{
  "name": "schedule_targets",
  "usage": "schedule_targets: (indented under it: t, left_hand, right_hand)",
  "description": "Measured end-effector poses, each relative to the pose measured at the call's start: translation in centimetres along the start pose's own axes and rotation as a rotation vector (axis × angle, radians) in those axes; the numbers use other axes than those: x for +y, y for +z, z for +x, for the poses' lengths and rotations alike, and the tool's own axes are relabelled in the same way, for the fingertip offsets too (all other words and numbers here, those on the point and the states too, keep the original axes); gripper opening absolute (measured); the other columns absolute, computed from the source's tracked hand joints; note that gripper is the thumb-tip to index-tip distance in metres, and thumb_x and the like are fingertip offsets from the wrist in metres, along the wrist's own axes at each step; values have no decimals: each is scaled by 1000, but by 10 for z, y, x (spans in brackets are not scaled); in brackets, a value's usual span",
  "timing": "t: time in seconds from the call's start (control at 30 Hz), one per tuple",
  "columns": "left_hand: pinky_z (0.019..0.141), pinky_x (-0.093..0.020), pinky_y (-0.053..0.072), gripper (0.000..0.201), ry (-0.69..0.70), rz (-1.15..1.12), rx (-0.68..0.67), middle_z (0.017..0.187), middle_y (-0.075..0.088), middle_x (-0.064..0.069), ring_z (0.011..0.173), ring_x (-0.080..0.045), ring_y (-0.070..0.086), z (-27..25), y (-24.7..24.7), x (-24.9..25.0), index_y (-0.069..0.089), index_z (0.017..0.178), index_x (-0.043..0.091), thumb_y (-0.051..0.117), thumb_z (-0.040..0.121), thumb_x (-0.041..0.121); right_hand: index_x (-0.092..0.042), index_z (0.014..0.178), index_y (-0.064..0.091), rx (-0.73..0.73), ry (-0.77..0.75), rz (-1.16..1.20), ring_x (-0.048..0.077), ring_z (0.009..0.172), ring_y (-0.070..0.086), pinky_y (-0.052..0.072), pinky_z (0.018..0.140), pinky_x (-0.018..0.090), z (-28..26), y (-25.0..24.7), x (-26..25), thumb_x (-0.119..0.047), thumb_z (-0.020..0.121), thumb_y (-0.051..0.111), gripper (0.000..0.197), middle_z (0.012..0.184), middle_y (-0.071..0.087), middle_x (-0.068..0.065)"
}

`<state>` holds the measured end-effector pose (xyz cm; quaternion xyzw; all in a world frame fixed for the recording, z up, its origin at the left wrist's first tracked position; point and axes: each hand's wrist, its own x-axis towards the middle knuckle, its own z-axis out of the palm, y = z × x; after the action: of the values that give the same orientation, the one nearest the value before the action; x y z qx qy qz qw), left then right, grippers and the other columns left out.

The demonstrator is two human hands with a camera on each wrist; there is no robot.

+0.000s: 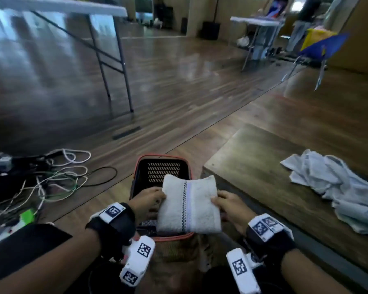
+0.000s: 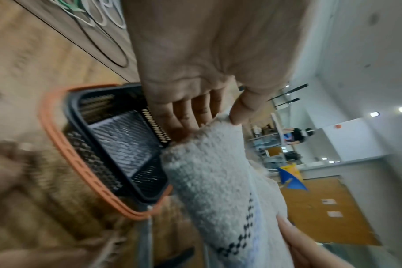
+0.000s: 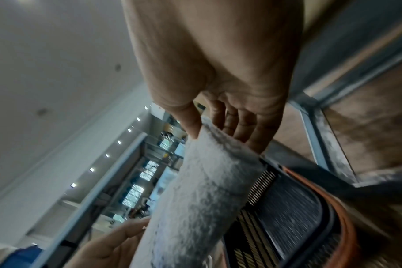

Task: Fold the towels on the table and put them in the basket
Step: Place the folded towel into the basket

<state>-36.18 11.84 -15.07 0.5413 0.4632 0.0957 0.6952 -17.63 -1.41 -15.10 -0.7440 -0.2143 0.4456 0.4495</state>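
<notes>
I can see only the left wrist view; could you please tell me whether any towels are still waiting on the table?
Observer: Yes. A crumpled pile of pale towels lies on the wooden table, to the right of the basket.
Operator: Thank you. How does the right hand hold the folded towel?
Observer: The right hand pinches the folded towel at its right edge, thumb on top and fingers beneath.
Operator: Is it over the basket?
Observer: Yes. In the head view it covers the basket's near right part, and the far end is uncovered.
</notes>
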Motion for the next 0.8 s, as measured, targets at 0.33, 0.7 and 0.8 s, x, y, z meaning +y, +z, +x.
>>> schedule_targets:
  t: [0.33,0.7,0.8]
  left_hand:
    - [53,-37,40,20,-283,295,221,68,48,-29,68,-38,52,193,-71,-72,51,65,-7,41,81,-4]
    - [95,-37,41,39,-317,636,263,131,51,-24,121,-35,50,381,-83,-122,49,126,-6,45,92,12]
    - [86,-36,43,36,-301,709,301,124,56,-23,116,-34,53,403,-74,-132,53,118,-5,49,89,15]
  right_hand:
    - [-3,100,66,-38,250,-157,35,102,62,48,83,36,210,120,80,-5,85,50,21,109,67,19]
    - [-2,111,58,162,270,-229,29,101,54,35,74,23,375,162,136,-5,89,39,30,111,59,15]
    - [1,125,53,200,251,-219,33,117,51,38,87,28,392,170,148,-5,88,38,40,129,56,17]
